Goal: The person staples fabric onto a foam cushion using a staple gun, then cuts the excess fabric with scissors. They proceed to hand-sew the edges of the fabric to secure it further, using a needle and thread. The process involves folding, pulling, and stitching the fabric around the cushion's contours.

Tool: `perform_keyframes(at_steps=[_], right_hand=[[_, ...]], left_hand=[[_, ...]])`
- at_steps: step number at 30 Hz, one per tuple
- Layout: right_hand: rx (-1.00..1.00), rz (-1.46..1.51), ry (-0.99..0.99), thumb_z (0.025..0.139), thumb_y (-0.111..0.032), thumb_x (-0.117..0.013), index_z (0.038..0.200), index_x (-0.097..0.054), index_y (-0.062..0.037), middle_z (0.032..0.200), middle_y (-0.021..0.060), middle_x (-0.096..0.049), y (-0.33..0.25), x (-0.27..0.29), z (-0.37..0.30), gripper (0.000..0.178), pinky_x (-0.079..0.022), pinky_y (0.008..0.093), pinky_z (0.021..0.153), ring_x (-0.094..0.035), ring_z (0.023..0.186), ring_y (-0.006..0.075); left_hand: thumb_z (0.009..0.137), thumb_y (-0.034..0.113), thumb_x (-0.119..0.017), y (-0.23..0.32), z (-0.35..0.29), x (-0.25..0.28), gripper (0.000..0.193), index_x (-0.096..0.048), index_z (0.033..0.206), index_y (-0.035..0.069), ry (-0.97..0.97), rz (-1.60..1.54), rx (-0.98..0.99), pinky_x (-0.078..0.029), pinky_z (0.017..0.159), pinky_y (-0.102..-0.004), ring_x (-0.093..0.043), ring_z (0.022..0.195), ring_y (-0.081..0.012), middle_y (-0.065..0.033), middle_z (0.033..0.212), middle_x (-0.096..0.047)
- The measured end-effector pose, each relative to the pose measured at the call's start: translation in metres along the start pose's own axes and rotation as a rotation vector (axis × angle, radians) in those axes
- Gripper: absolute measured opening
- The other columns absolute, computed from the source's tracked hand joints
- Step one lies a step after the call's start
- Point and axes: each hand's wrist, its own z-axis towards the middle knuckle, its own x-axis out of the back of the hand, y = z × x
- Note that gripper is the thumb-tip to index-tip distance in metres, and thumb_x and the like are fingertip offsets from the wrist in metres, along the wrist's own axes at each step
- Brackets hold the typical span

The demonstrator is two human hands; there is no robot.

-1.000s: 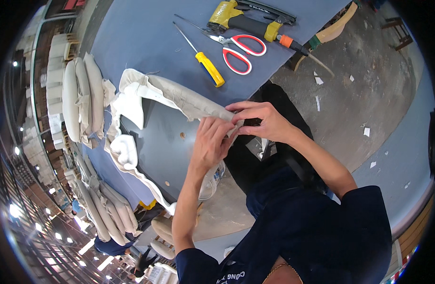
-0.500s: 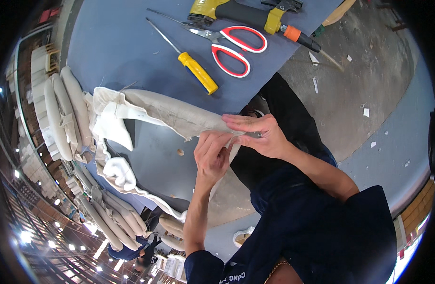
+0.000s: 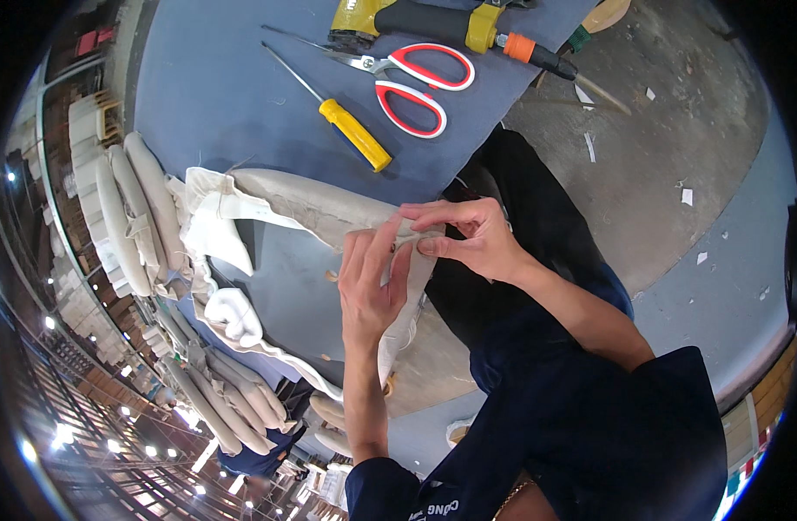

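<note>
Blue cloth covers the table [image 3: 207, 87], which spreads from ten to one o'clock, counting from the middle of the view with twelve at the top. Grey floor [image 3: 659, 156] lies toward two, with white scraps [image 3: 687, 197] scattered over it. Stacks of beige cushions stand at nine [image 3: 138, 217] and at eight [image 3: 216, 395]; another person [image 3: 260, 456] in dark clothes is partly visible toward seven.

Resting partly on the table is a padded board: its dark grey panel [image 3: 294, 282] lies between eight and nine, edged with beige cloth [image 3: 329, 204] that runs from ten down to the middle. White padding [image 3: 233, 317] bulges along its left side.

Both hands meet at the corner of the beige cloth near the dial's centre. Left hand [image 3: 372, 282] has its fingers bent and the thumb slightly apart from them, the tips at the cloth. Right hand [image 3: 477, 239], toward three, curves thumb and forefinger into an arc, tips against the same corner. Whether either hand actually pinches the cloth I cannot tell.

Near eleven lies a screwdriver [image 3: 355, 135] with a yellow handle. Red-and-white scissors [image 3: 416, 87] lie at twelve, and beyond them a yellow-and-black staple gun [image 3: 420, 22] with an orange fitting [image 3: 518, 48] toward one.
</note>
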Motion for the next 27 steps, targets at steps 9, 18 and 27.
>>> perform_keyframes(at_steps=[9,18,27], right_hand=[[0.035,-0.063,0.028,0.088,-0.007,-0.077,0.109,-0.076,-0.0007,0.13,0.0198,-0.068,0.001,-0.003,-0.004,0.022,-0.055,0.0319,0.094,-0.067,0.115,0.0196],[0.01,-0.083,0.041,0.088,-0.009,-0.078,0.107,-0.076,0.0021,0.131,0.0209,-0.067,0.0,-0.006,-0.006,0.023,-0.052,0.0332,0.1,-0.064,0.121,0.0224],[0.209,-0.205,0.073,0.088,-0.006,-0.077,0.107,-0.074,0.0038,0.132,0.0234,-0.066,0.012,-0.014,-0.004,0.022,-0.046,0.0367,0.108,-0.059,0.13,0.0269]], left_hand=[[0.074,0.016,-0.081,-0.028,0.014,0.007,0.029,-0.065,0.097,0.007,-0.139,0.091,-0.321,-0.039,0.075,-0.0393,-0.055,0.081,-0.0282,-0.0068,0.089,-0.062],[0.081,0.005,-0.077,-0.043,0.01,0.002,0.013,-0.065,0.087,0.005,-0.122,-0.161,-0.312,-0.038,0.067,-0.0382,-0.049,0.07,-0.0273,-0.0068,0.075,-0.057],[0.08,0.002,-0.077,-0.042,0.016,0.004,0.011,-0.066,0.081,0.002,-0.049,-0.263,-0.198,-0.038,0.062,-0.0362,-0.047,0.068,-0.0266,-0.0085,0.072,-0.055]])
